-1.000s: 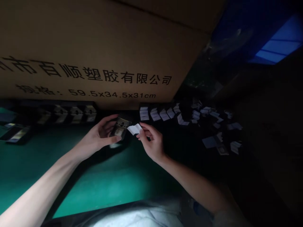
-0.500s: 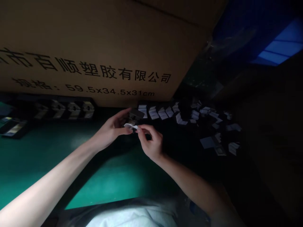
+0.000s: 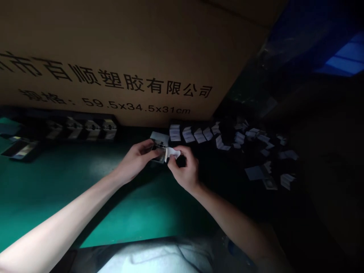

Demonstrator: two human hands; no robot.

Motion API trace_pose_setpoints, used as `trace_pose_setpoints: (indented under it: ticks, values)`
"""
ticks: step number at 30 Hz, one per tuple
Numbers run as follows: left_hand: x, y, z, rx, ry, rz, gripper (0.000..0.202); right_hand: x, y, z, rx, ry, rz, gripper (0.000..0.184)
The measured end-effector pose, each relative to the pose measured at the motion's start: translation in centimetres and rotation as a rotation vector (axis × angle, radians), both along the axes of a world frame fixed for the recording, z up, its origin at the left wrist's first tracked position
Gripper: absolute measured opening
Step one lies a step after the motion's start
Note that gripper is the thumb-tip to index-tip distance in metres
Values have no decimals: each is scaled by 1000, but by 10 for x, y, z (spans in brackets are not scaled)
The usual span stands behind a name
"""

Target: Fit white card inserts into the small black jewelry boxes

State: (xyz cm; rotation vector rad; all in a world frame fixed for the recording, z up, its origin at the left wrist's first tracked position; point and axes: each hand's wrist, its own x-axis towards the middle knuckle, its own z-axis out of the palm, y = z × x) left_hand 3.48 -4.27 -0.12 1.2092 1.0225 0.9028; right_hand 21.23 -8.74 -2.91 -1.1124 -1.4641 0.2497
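Note:
My left hand is closed round a small hinged case, whose lid stands raised at the back. Its thumb lies across the lower half of the case. Between the thumb and fingers of my right hand is a small white piece of paper, held at the right edge of the case. What lies inside the case is mostly hidden by my left thumb. Just beyond my right hand, several folded white papers lie in a row.
A large cardboard box with printed lettering stands along the back. To the left, several opened dark cases line its base, with another case nearer. More folded papers lie scattered right on the green table.
The case has turned so its raised lid and lower half show. The white paper has moved from the case's front to its right edge, in my right hand.

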Motion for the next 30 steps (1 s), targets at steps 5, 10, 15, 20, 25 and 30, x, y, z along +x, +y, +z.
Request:
trace_pose_setpoints:
  ticks: [5, 10, 15, 20, 25, 30]
  values:
    - [0, 1, -1, 136, 172, 105, 23, 4, -1, 4, -67, -16, 91, 2]
    - [3, -1, 3, 38, 106, 136, 30, 6, -4, 13, -41, -23, 119, 11]
    - [5, -5, 7, -24, -57, 65, 33, 6, -3, 11, -101, 41, 127, 17]
    - [4, -7, 8, -48, -99, -20, 37, 3, 4, 0, -279, 290, 226, 20]
    - [3, -8, 4, 24, -53, -113, 45, 1, 3, -1, -312, 295, 219, 19]
    - [5, -10, 7, 26, -31, -136, 45, 0, -2, 6, -183, 144, 137, 12]
